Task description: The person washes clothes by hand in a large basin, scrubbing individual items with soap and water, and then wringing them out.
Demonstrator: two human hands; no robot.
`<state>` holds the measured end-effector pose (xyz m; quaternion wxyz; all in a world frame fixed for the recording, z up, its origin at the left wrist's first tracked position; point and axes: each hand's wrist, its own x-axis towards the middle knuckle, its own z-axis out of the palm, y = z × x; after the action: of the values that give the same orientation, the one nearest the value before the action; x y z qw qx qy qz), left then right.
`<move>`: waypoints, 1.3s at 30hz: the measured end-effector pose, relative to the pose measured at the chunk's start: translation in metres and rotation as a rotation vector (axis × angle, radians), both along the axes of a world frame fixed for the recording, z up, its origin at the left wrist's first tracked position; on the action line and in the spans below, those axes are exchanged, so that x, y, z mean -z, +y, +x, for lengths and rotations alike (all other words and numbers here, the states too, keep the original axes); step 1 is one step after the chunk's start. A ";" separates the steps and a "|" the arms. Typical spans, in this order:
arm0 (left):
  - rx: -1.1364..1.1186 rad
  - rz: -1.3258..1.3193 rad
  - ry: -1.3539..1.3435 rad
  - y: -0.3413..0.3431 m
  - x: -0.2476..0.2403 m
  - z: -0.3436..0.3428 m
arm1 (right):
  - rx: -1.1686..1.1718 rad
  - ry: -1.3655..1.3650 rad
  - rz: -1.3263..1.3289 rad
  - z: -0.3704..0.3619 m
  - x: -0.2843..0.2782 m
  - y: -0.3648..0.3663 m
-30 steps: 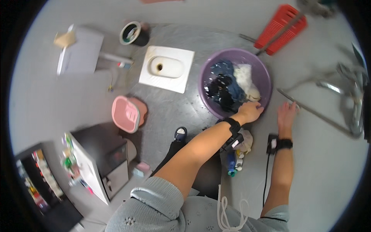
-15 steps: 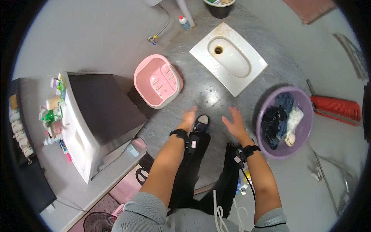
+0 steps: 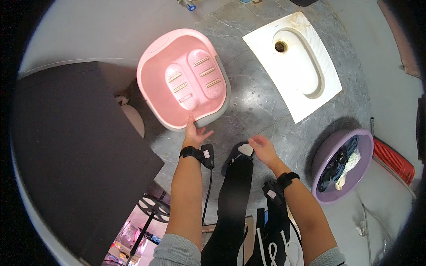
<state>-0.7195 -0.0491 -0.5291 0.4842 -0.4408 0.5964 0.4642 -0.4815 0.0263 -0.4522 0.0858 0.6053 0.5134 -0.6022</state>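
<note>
A pink foot-soaking basin (image 3: 162, 99) with a grey outer side and two bumpy foot rests stands on the floor ahead and to the left. My left hand (image 3: 194, 134) is at its near rim, fingers spread and reaching toward the edge. Whether a fingertip touches the rim, I cannot tell. Farther right, my right hand (image 3: 265, 152) hangs above the floor by my dark slipper (image 3: 239, 151). Its fingers are loosely bent, with nothing seen in them. Both wrists wear black bands with small cabled devices.
A white squat toilet (image 3: 290, 82) is set in the grey tiled floor (image 3: 248, 84). On the right stands a purple tub (image 3: 316, 170) of dark and white clothes, with a red slatted object (image 3: 392, 159) beyond it. A dark cabinet (image 3: 71, 155) fills the left.
The view has dropped closer to the floor and the basin. My left hand has come up to the basin's near rim. My right hand's fingers, spread before, are now more bent.
</note>
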 end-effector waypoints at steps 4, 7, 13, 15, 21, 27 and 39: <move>-0.230 0.036 0.204 -0.020 0.041 -0.017 | 0.040 -0.059 -0.057 -0.003 0.010 -0.006; -0.217 -0.040 0.290 -0.015 0.037 -0.016 | 0.100 -0.095 -0.027 -0.001 0.007 -0.001; 0.396 -0.019 0.432 -0.027 -0.026 -0.022 | 0.269 -0.076 0.000 -0.018 -0.024 -0.004; 0.276 -0.348 0.350 -0.005 -0.066 -0.013 | 0.234 -0.110 0.002 -0.023 -0.058 0.003; 0.679 0.023 0.620 0.026 -0.202 0.093 | 0.445 -0.060 0.256 0.063 -0.140 -0.008; 0.969 0.302 0.568 0.065 -0.334 0.237 | 0.670 -0.242 0.643 0.229 -0.293 -0.043; 1.402 0.373 0.393 0.091 -0.424 0.599 | 0.464 -1.042 0.920 0.646 -0.385 -0.095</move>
<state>-0.1202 0.0414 -0.1052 0.6177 0.2228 0.7242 0.2106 0.1640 -0.0686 -0.0673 -0.0739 0.8812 0.4655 0.0376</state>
